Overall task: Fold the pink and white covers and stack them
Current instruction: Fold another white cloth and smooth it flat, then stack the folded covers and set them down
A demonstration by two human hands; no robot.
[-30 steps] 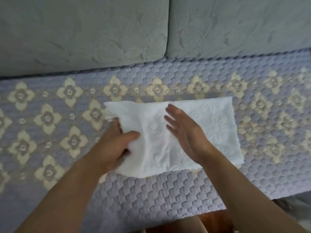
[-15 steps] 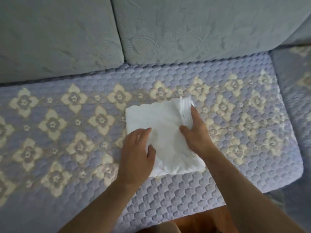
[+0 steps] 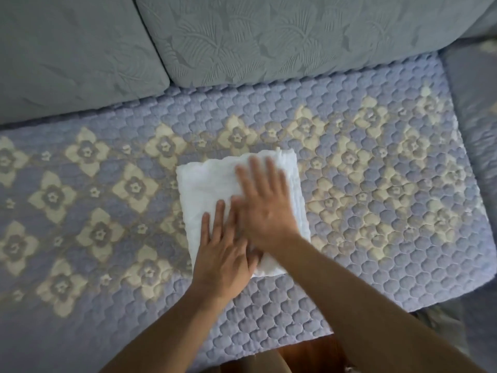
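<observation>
Both hands [image 3: 243, 224] flat on folded white cover [image 3: 207, 184]

Both forearms showing bare, no sleeves in view; left hand [image 3: 224, 254] & right hand [image 3: 265, 208] wearing nothing, right one motion-blurred.

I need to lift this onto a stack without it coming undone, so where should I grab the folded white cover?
Probably by its two side edges, one hand from each side, fingers slid underneath. The folded white cover lies flat as a thick, roughly square bundle on the quilted sofa seat, with the left hand and right hand flat on top.
</observation>
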